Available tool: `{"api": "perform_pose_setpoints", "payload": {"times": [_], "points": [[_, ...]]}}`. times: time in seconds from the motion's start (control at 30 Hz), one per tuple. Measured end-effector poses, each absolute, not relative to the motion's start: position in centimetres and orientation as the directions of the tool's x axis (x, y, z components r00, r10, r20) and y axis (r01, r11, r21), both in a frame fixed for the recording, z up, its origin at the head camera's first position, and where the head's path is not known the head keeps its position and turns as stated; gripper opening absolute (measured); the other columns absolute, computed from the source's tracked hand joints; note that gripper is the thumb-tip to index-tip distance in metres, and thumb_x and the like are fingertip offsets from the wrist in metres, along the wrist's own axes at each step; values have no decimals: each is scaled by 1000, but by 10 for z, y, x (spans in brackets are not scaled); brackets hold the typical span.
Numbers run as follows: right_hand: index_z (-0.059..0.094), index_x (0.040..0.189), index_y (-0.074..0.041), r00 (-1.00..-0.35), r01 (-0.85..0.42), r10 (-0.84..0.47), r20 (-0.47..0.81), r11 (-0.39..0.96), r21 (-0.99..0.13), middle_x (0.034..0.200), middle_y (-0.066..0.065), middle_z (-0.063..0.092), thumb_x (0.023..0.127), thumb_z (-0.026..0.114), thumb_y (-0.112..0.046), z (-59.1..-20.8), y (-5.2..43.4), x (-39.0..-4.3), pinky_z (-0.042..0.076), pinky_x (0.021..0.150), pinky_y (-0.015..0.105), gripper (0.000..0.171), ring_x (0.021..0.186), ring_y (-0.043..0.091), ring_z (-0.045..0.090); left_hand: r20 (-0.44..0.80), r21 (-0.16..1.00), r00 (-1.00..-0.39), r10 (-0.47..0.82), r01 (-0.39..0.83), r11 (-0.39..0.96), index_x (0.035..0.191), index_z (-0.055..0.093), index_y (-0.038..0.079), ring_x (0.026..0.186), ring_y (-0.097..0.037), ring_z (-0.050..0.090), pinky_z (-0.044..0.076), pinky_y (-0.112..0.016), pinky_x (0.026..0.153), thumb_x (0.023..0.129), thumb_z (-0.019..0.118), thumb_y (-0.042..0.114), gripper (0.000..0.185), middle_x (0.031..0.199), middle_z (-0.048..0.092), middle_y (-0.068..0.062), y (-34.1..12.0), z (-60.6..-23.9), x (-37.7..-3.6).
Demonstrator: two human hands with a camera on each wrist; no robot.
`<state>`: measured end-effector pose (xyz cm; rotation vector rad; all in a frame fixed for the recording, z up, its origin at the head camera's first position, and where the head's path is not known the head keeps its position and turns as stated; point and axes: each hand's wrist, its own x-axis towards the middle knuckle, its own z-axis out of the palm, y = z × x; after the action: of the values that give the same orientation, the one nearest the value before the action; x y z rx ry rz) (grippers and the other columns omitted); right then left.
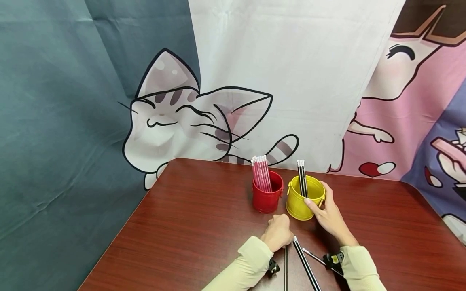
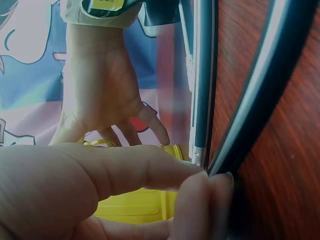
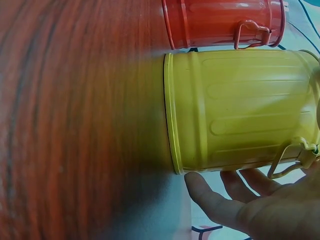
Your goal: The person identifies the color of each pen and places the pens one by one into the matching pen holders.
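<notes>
Yellow metal showed brightest on the red-brown desk (image 1: 189, 226): a small yellow bucket (image 1: 303, 200) with black pencils (image 1: 301, 182) upright in it stood just beside a red bucket (image 1: 267, 198) packed with red pencils (image 1: 261, 173). The right hand (image 1: 327, 214) cupped the yellow bucket's side, thumb on the rim and fingers curved around the wall. The left hand (image 1: 278, 233), curled in front of both buckets, pinched the tip of a loose black pencil (image 1: 306, 266) lying on the desk, with two more black pencils lying near it. A cartoon cat cloth (image 1: 189, 121) hung behind.
</notes>
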<state>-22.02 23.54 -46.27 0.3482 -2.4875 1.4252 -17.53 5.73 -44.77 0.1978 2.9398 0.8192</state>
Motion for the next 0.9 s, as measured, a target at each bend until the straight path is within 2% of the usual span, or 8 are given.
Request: {"api": "perform_pose_setpoints", "payload": {"times": [0.17, 0.27, 0.4, 0.53, 0.63, 0.73, 0.83, 0.9], "points": [[10, 145, -21, -934, -339, -75, 350, 496, -799, 133, 21, 38, 88, 62, -25, -470, 239, -225, 30, 96, 58, 77, 114, 38, 43, -34, 494, -989, 147, 111, 862, 52, 56, 10, 50, -22, 52, 39, -23, 40, 67, 73, 13, 23, 47, 48, -2, 57, -448, -177], [11, 145, -21, -931, -341, -69, 357, 511, -789, 132, 20, 39, 88, 62, -26, -471, 238, -225, 34, 99, 36, 76, 112, 36, 45, -39, 500, -990, 139, 101, 860, 50, 54, 11, 48, -22, 51, 39, -23, 40, 67, 71, 12, 24, 43, 46, -1, 57, -447, -177], [12, 145, -20, -933, -331, -59, 356, 535, -778, 131, 18, 41, 88, 62, -26, -472, 238, -224, 32, 89, 13, 76, 111, 33, 47, -33, 518, -989, 144, 106, 849, 48, 53, 11, 48, -22, 52, 40, -23, 43, 68, 69, 12, 26, 43, 46, -1, 55, -445, -179], [12, 145, -20, -935, -327, -57, 350, 524, -786, 132, 20, 40, 88, 62, -26, -471, 238, -223, 36, 97, 33, 76, 112, 35, 46, -31, 514, -988, 153, 115, 850, 49, 53, 12, 46, -19, 50, 40, -23, 44, 70, 71, 17, 28, 41, 45, 0, 53, -442, -180], [10, 145, -19, -937, -325, -61, 343, 509, -797, 133, 20, 37, 88, 61, -26, -471, 237, -223, 32, 96, 53, 76, 114, 36, 44, -36, 510, -986, 166, 124, 851, 51, 53, 12, 48, -16, 49, 40, -24, 44, 71, 72, 20, 29, 45, 46, 0, 52, -440, -181], [10, 145, -18, -939, -323, -66, 337, 505, -801, 135, 18, 36, 89, 61, -26, -470, 237, -222, 34, 99, 33, 76, 114, 33, 43, -37, 519, -983, 179, 135, 844, 53, 53, 12, 50, -16, 49, 39, -25, 45, 71, 71, 19, 27, 51, 47, -1, 50, -440, -182], [11, 145, -18, -936, -330, -65, 346, 505, -798, 134, 18, 37, 88, 61, -26, -470, 236, -221, 31, 90, 10, 76, 112, 31, 45, -23, 542, -981, 195, 151, 827, 53, 51, 12, 50, -16, 47, 37, -26, 44, 71, 70, 17, 27, 52, 46, -1, 49, -440, -182], [11, 145, -19, -933, -335, -62, 354, 507, -795, 133, 18, 39, 88, 61, -25, -470, 236, -221, 29, 84, 4, 76, 111, 30, 47, -9, 555, -979, 202, 163, 815, 52, 49, 12, 49, -16, 45, 35, -26, 42, 71, 69, 16, 28, 51, 45, -1, 49, -439, -182]]}}
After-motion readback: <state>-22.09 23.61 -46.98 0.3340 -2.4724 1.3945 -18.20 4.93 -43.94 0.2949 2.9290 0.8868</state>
